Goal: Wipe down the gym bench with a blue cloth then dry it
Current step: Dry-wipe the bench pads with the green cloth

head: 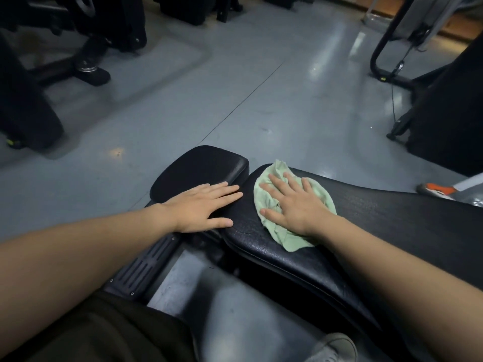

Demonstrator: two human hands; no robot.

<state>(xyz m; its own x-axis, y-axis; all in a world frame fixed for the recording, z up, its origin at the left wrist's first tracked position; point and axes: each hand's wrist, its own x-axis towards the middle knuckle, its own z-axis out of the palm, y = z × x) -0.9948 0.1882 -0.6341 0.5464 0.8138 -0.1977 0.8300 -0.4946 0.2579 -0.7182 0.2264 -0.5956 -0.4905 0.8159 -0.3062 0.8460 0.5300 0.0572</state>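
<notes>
Dark trousers (pixel 109 333) and a pale shoe (pixel 333 348) fill the bottom edge of the frame, with two bare forearms reaching up from the lower corners toward the middle.

At centre right, the right hand (pixel 292 202) lies flat with its fingers spread and straight, pressing down on a crumpled cloth (pixel 270 212). The cloth looks pale green rather than blue in this light. It sits on the long black back pad (pixel 392 220), at that pad's rounded end in mid-frame, and pokes out beyond the fingertips toward the top and past the wrist toward the bottom.

Just to its left, the left hand (pixel 206 205) rests palm down, fingers straight and close together, thumb held apart. It holds nothing. Its fingertips reach the gap between the back pad and the shorter black seat pad (pixel 201 168), which lies just above it in the frame.

Below the left forearm, a black slotted frame rail (pixel 142 265) runs toward the lower left. Grey floor (pixel 235 87) spreads around the bench. Dark gym machines (pixel 34 74) stand at upper left and a black frame with a cable (pixel 392 64) at upper right. At the right edge, an orange and white object (pixel 436 190) touches the back pad.
</notes>
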